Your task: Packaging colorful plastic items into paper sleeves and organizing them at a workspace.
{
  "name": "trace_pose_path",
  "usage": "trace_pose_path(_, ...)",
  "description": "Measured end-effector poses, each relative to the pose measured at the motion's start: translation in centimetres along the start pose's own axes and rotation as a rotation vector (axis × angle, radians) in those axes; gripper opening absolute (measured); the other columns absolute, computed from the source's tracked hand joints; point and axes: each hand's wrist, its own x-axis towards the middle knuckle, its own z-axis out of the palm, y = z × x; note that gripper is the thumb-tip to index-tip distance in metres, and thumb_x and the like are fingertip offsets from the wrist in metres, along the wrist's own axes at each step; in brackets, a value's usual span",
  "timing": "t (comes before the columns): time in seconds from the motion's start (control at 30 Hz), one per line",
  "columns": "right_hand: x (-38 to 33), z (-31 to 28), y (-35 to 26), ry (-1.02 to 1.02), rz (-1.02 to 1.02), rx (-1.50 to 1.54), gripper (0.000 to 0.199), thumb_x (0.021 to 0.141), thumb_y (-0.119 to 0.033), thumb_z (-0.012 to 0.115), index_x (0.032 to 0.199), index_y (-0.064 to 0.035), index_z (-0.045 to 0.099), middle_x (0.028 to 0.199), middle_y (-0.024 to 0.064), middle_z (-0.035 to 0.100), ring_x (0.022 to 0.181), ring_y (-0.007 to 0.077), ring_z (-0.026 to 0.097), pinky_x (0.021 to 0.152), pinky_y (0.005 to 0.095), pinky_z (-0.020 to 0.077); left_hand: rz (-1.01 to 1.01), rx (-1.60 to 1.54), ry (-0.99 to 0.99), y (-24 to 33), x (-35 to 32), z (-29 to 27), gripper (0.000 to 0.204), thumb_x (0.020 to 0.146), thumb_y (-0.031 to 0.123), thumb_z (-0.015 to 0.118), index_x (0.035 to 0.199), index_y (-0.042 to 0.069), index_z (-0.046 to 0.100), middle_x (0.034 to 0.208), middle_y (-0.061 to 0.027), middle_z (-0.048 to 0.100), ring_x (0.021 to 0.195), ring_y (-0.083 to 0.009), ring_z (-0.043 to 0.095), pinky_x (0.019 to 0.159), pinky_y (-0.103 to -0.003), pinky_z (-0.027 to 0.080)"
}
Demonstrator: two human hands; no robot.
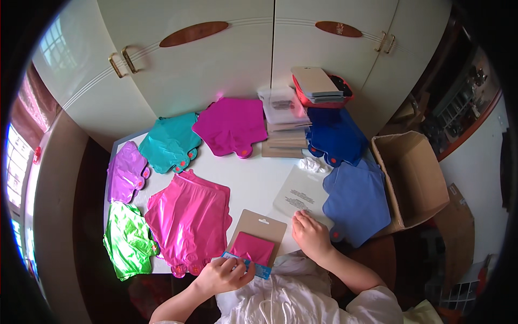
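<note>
At the table's near edge, my left hand (226, 274) grips the lower end of a brown cardboard card (268, 222) with a hang hole and a blue strip along its bottom. A folded pink foil balloon (252, 248) lies flat on that card. To the right, my right hand (312, 235) has its fingers pressed together at the lower edge of a clear plastic bag (297, 190) with dark print; the fingertips are partly hidden. Left of the card is a stack of shiny pink foil balloons (189, 216).
Flat foil balloons in green (127, 237), purple (125, 171), teal (170, 141), magenta (231, 125), dark blue (337, 135) and light blue (357, 200) ring the white table (248, 181). Stacked cards (283, 141), a red basket (324, 102) and an open cardboard box (413, 181) stand behind and right.
</note>
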Motion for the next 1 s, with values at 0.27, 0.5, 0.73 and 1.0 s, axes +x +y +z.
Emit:
trace_pose_path(0.27, 0.8, -1.3, 0.5, -0.014, 0.087, 0.322, 0.006, 0.072, -0.006, 0.064, 0.075, -0.0041, 0.059, 0.079, 0.007, 0.059, 0.077, 0.023, 0.059, 0.067, 0.0322, 0.0496, 0.009, 0.018, 0.015, 0.4, 0.6, 0.2, 0.027, 0.063, 0.011, 0.062, 0.088, 0.019, 0.061, 0.076, 0.0021, 0.048, 0.063, -0.0057, 0.051, 0.044, -0.016, 0.041)
trace_pose_path(0.5, 1.4, -0.3, 0.1, 0.013, 0.09, 0.306, 0.008, 0.073, -0.006, 0.063, 0.075, -0.0044, 0.056, 0.078, 0.0074, 0.056, 0.074, 0.0238, 0.057, 0.065, 0.033, 0.0487, 0.082, -0.022, 0.051, 0.9, 1.4, 1.0, 0.028, 0.063, 0.012, 0.062, 0.091, 0.018, 0.061, 0.074, 0.0018, 0.048, 0.062, -0.006, 0.05, 0.045, -0.016, 0.043)
trace_pose_path(0.73, 2.3, 0.2, -1.0, 0.029, -0.062, 0.293, 0.012, 0.072, -0.005, 0.063, 0.071, -0.0061, 0.051, 0.073, 0.0059, 0.05, 0.07, 0.0214, 0.055, 0.064, 0.0315, 0.0482, 0.105, -0.019, 0.088, 1.0, 1.8, 1.6, 0.028, 0.065, 0.012, 0.061, 0.092, 0.018, 0.061, 0.077, 0.0008, 0.05, 0.063, -0.0071, 0.051, 0.047, -0.016, 0.045)
trace_pose_path(1.0, 2.5, 0.3, -1.1, -0.015, -0.144, 0.273, 0.012, 0.071, -0.006, 0.063, 0.07, -0.0058, 0.052, 0.075, 0.0057, 0.052, 0.071, 0.0216, 0.056, 0.065, 0.0317, 0.0489, 0.069, 0.009, 0.087, 1.5, 2.1, 3.3, 0.028, 0.066, 0.012, 0.06, 0.094, 0.016, 0.06, 0.08, -0.0014, 0.052, 0.064, -0.0088, 0.052, 0.047, -0.017, 0.044)
